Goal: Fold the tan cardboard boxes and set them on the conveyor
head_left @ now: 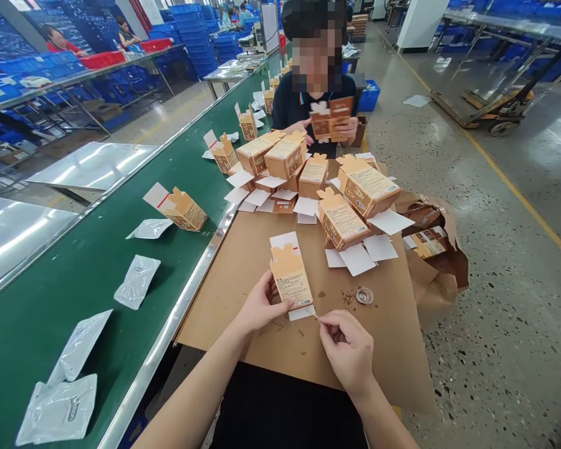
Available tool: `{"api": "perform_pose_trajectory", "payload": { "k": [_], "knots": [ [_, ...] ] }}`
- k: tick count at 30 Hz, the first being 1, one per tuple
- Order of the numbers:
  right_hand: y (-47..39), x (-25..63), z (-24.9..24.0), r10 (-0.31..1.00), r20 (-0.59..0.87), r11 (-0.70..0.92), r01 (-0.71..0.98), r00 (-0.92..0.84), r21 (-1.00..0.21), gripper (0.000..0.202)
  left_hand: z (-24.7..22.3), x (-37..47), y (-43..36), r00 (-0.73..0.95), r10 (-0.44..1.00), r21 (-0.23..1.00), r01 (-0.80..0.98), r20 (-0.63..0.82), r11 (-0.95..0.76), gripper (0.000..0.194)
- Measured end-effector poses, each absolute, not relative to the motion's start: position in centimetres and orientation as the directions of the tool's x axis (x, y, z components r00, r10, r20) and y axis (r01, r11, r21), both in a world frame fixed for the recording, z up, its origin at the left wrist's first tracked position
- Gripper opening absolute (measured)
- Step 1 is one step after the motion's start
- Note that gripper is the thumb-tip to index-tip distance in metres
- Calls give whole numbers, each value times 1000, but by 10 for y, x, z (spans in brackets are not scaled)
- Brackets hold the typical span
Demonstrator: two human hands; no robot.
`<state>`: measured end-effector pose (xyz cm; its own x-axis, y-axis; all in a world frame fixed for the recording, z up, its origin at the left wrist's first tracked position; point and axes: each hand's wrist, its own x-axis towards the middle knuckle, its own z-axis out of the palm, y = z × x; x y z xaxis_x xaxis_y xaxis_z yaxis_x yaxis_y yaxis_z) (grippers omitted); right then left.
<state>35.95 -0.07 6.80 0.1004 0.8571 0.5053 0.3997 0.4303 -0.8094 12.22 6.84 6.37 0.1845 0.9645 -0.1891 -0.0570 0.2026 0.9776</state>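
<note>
Far end of the tabletop (pixel 388 337) has shaped cartons (pixel 285 156) piled w/ white flaps (pixel 358 260) unclosed, & nearer, approx. centre, the L hand's (pixel 262 305) fingers grip another carton (pixel 292 277), near flap (pixel 302 313) also out, R hand's (pixel 348 349) fingers pinching a thin stick (pixel 316 317) beside it.

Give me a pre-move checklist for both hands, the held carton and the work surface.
1. Left hand gripping the carton: ok.
2. White flap at the carton's near end tucked in: not ok, it sticks out.
3. Right hand pinching a thin item near that flap: ok; what it is, cannot tell.
4. Brown work surface clean: not ok, dark specks lie beside the clear dish.
5. Held carton apart from the piled cartons: ok.
</note>
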Motion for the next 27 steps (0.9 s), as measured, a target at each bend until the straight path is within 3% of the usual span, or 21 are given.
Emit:
{"api": "perform_pose_trajectory", "payload": {
  "k": [8, 18, 20, 22, 25, 27],
  "knots": [
    [-35, 393, 94, 842, 508, 397, 428, 183, -812, 23, 68, 124, 36, 153, 985, 957, 289, -80, 32, 66],
    [-35, 393, 97, 833, 535, 447, 400, 140, -800, 23, 62, 129, 36, 106, 994, 923, 384, -23, -20, 56],
    [-33, 397, 93, 828, 547, 465, 393, 124, -793, 22, 68, 110, 38, -25, 1000, 909, 416, -13, 22, 57],
    [-32, 405, 87, 822, 559, 478, 401, 109, -781, 19, 78, 74, 38, -262, 965, 887, 444, -4, 124, 60],
    [-31, 415, 78, 812, 573, 487, 416, 108, -768, 16, 92, 6, 28, -642, 767, 834, 422, -1, 355, 68],
    [-30, 417, 76, 802, 586, 493, 425, 115, -759, 16, 95, -32, 21, -764, 645, 796, 384, -10, 468, 69]
  ]
}}
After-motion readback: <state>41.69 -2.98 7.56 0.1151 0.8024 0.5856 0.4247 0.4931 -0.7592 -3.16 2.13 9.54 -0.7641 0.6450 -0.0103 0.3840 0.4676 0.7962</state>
